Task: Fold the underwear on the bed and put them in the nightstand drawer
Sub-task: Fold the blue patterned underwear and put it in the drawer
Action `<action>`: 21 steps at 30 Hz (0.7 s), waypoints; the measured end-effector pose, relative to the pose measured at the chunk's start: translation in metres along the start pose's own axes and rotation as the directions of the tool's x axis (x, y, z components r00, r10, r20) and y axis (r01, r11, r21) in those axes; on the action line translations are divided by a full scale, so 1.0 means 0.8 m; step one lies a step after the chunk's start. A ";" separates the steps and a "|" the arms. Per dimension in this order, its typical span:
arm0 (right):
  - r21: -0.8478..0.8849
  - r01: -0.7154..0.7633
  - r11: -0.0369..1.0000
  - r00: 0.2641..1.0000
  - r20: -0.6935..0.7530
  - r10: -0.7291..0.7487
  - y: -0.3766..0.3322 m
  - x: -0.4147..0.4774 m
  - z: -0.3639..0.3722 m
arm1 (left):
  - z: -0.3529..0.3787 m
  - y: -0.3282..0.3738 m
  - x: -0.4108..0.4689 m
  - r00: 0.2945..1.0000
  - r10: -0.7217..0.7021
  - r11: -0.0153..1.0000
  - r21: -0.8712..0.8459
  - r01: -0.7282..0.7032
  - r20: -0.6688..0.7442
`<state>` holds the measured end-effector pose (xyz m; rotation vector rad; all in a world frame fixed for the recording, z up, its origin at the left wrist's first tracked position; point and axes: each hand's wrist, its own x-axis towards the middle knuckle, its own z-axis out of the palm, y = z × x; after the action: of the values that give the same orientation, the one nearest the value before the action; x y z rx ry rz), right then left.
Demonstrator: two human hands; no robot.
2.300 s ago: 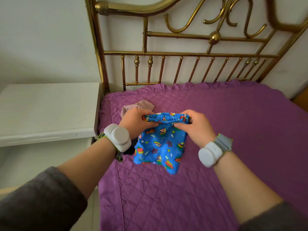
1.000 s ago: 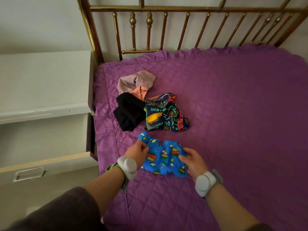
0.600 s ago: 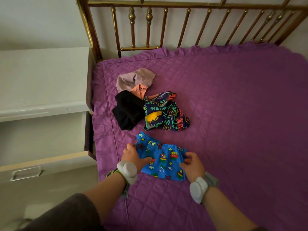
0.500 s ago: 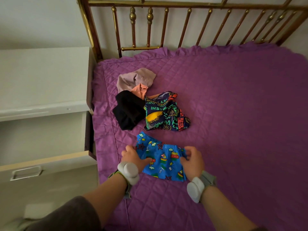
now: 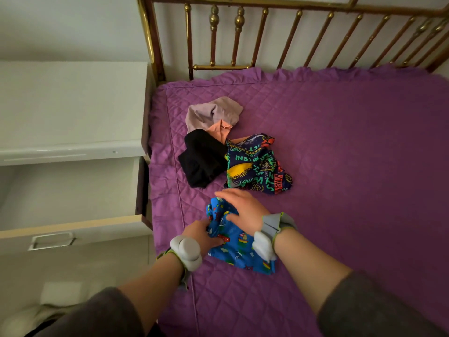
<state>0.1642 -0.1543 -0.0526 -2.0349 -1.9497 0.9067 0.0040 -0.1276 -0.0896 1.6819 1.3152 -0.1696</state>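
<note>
Lower centre on the purple quilt [image 5: 340,166], the blue cartoon-print underwear [image 5: 238,251] — seemingly soft, floppy, best taken at its edges — is pinched by the left hand [image 5: 199,235], the right hand [image 5: 243,210] pressing open-fingered on top.

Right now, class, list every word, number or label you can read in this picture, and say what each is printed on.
"INST": green letters on the crumpled navy printed underwear; the rest of the word is lost in folds.
"WATER": red letters, same garment.
"73": same garment.
Its other lettering is too creased to read.
The blue cartoon-print underwear shows pictures only.
</note>
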 end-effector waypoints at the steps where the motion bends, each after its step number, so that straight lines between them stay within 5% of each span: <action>1: 0.003 -0.003 1.000 1.000 0.010 0.003 -0.002 0.007 0.000 | -0.009 -0.002 0.001 1.000 0.020 0.999 0.043 -0.020 0.004; 9: -0.014 -0.081 0.997 0.993 -0.091 0.079 -0.014 0.035 0.008 | -0.040 -0.011 0.005 0.985 0.142 0.964 0.238 -0.115 -0.101; 12: -0.117 -0.012 0.993 0.992 -0.128 -0.003 -0.010 0.034 0.003 | -0.032 -0.013 0.002 0.973 0.159 0.957 0.269 -0.111 -0.166; 16: -0.220 0.142 0.965 0.988 0.083 -0.126 -0.005 0.034 -0.008 | -0.024 -0.017 0.002 0.967 0.203 0.923 0.360 -0.137 -0.153; 21: -0.352 0.209 0.913 0.952 0.288 -0.107 -0.015 0.045 -0.019 | -0.020 -0.022 0.005 0.961 0.247 0.879 0.446 -0.167 -0.127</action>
<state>0.1606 -0.1147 -0.0452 -1.9794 -2.5704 0.8514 -0.0154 -0.1142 -0.0938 2.2518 1.2787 -0.1959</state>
